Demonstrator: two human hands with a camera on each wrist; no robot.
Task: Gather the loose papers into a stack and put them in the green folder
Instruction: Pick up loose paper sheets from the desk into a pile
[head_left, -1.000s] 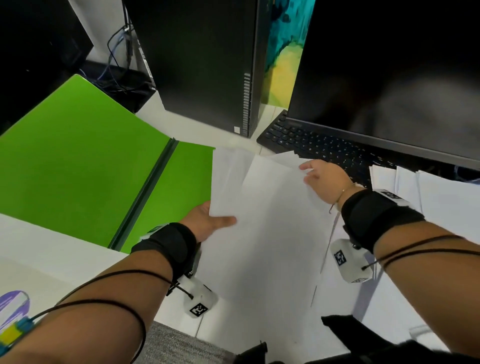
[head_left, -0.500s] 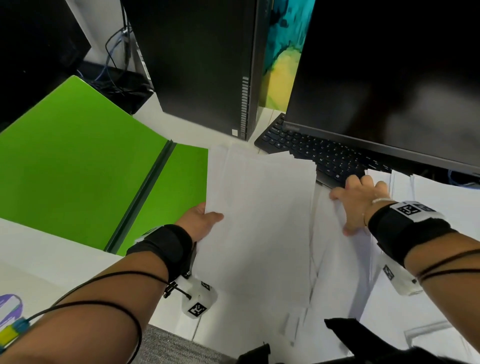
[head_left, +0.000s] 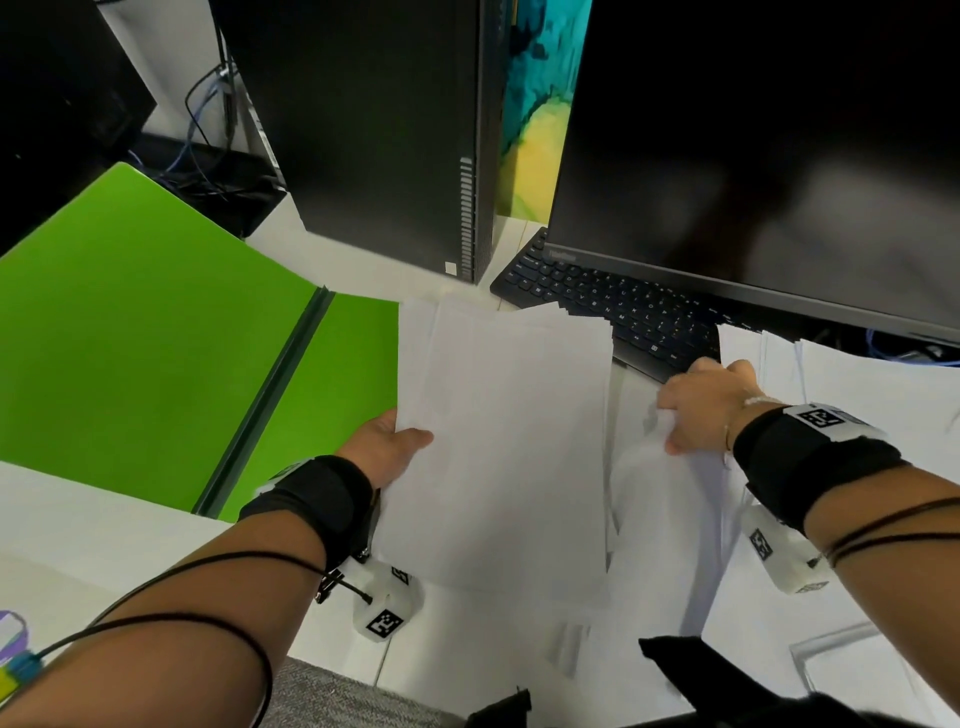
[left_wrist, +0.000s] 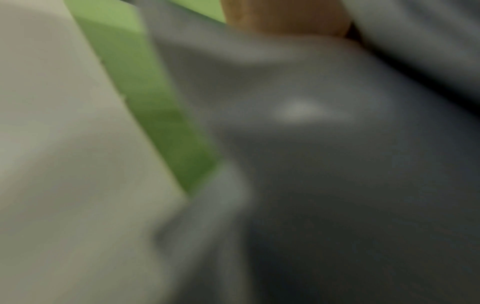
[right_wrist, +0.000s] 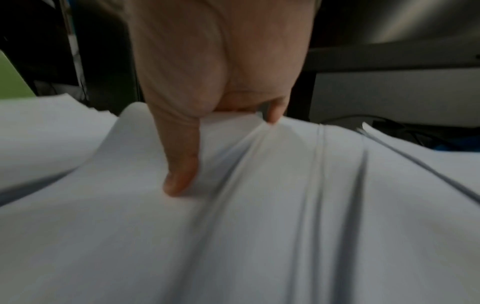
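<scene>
White tabletop (head_left: 104, 525) carries an open green folder (head_left: 145, 343) at the left, a black computer tower (head_left: 374, 130) and a dark monitor (head_left: 769, 156) behind, with a black keyboard (head_left: 613, 312) partly tucked under the monitor's lower edge. The left hand (head_left: 387, 447) grips a stack of papers (head_left: 509, 441) by its left edge, thumb on top, just beside the folder's right flap; its other fingers are hidden beneath the sheets. The right hand (head_left: 706, 402) pinches loose papers (head_left: 857, 384) lying near the keyboard, thumb pressing down, bunching them into folds. The left wrist view is blurred, showing only green and grey paper.
</scene>
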